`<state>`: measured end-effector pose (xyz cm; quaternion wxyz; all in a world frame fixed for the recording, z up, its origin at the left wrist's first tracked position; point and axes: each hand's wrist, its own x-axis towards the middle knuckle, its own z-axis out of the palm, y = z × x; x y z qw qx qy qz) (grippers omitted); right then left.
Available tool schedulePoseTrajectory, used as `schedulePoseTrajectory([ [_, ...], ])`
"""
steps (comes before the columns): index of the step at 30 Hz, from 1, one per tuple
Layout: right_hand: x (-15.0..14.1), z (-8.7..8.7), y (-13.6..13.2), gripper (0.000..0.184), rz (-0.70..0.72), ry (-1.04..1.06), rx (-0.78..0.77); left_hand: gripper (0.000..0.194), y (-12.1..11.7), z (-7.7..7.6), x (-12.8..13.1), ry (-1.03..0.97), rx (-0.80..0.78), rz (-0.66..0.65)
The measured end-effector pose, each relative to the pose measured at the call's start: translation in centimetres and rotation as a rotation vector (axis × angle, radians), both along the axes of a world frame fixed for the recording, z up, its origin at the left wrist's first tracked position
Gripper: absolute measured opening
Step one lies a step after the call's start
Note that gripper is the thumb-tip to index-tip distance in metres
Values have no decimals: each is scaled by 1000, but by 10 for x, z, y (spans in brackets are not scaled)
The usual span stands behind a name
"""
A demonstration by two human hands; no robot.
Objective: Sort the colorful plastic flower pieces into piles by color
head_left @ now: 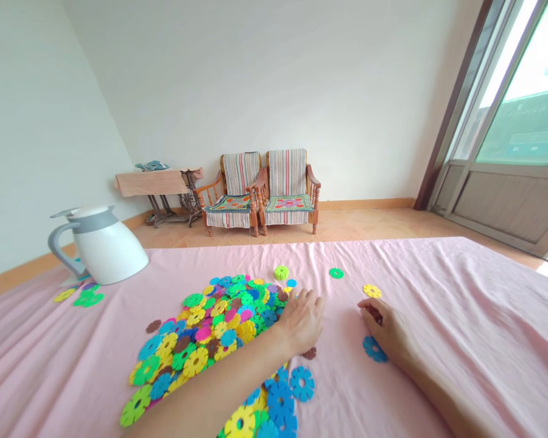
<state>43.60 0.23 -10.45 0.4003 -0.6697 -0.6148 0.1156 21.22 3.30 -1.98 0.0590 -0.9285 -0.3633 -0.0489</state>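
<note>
A large heap of notched plastic discs (194, 361) in yellow, green, blue, pink, brown and purple lies on the pink tablecloth. At the heap's right edge is my left hand (302, 321), back up, with fingers curled down; what is under them is hidden. A brown disc (309, 353) peeks out below this hand. Farther right, my right hand (389, 331) is closed, with a dark brown disc (375, 314) partly showing between thumb and fingers. A blue disc (373, 348) lies beside its thumb, and a yellow disc (372, 291) lies just beyond it.
Beyond the heap lie a lime green disc (281, 272) and a green disc (336, 273). A white and grey jug (112, 246) stands at the left, near several loose discs (88, 297). Two wooden chairs (288, 182) and a cloth-covered sewing table (155, 181) stand behind the table.
</note>
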Motion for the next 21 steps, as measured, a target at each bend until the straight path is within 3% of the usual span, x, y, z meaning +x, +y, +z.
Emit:
schedulePoseTrajectory([
  [7,1,-1,1,24,-3,-15,5,11,-1,15,-63,78,-12,65],
  [10,1,-4,3,23,-6,-11,3,14,0,24,-77,107,-19,111],
  [15,3,-9,6,23,-16,8,5,16,16,31,-57,52,-13,99],
  [18,4,-10,6,24,-17,31,22,11,33,25,-34,13,-29,54],
  [21,2,-9,6,23,-19,43,30,24,42,15,-21,-8,-39,57],
])
